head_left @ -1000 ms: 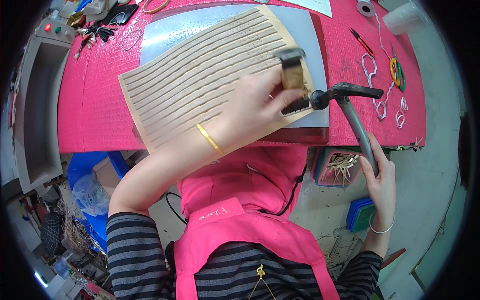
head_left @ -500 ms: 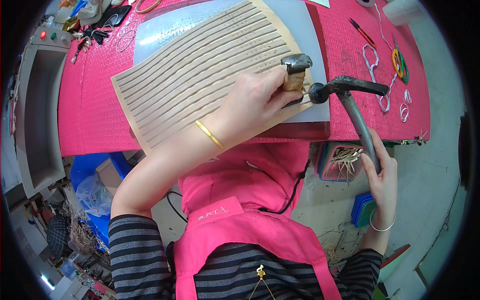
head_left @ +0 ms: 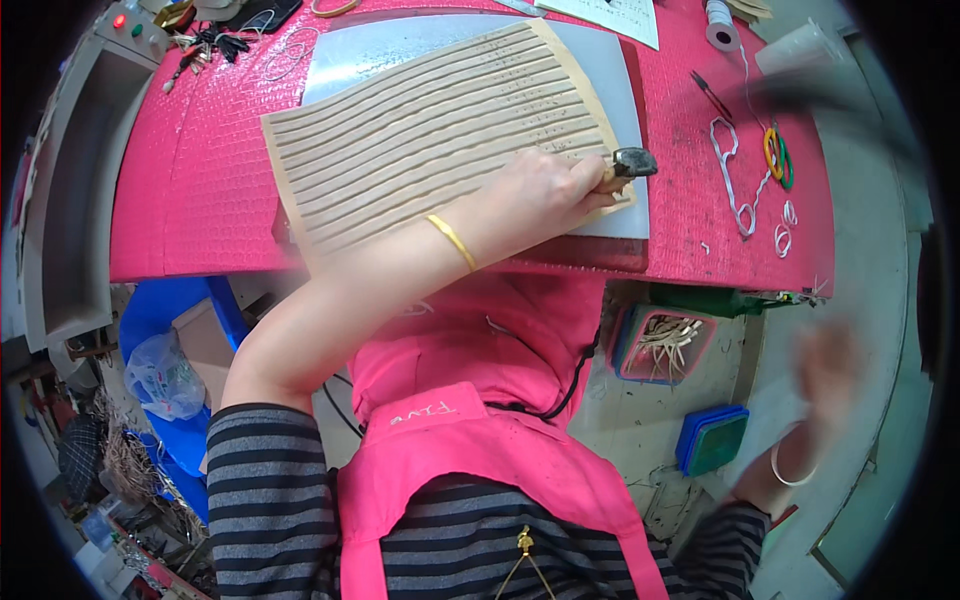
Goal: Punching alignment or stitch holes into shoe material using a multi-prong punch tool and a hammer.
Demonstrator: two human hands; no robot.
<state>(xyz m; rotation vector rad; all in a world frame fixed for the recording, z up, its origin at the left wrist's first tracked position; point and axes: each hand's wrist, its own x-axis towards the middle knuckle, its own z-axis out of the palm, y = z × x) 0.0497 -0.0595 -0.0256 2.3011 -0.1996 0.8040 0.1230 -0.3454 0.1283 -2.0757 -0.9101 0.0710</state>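
Note:
My left hand (head_left: 535, 185) is closed around a hand punch (head_left: 634, 162) with a worn metal head and a tan-wrapped body. The punch stands at the right edge of a beige sheet (head_left: 430, 130) lined with parallel strips, several with small holes toward their right ends. Its lower tip is hidden by my fingers. Off to the right, my right hand (head_left: 828, 358) is smeared by motion beyond the table's edge. A dark hammer (head_left: 830, 90), also blurred, is raised at the upper right. Under the sheet lies a pale board (head_left: 625, 110) on a dark red mat (head_left: 620, 254).
On the pink table covering (head_left: 190, 200) lie scissors (head_left: 776, 158), red-handled tweezers (head_left: 711, 93), white cord (head_left: 740, 215) and a spool (head_left: 721, 30). A paper (head_left: 610, 18) rests at the back. Below the front edge stands a basket of strips (head_left: 663, 348). A grey machine (head_left: 75, 190) borders the left.
My right hand has swung right, and the hammer has risen up and right, away from the punch. The punch in my left hand appears tilted more toward me. The whole view has shifted slightly.

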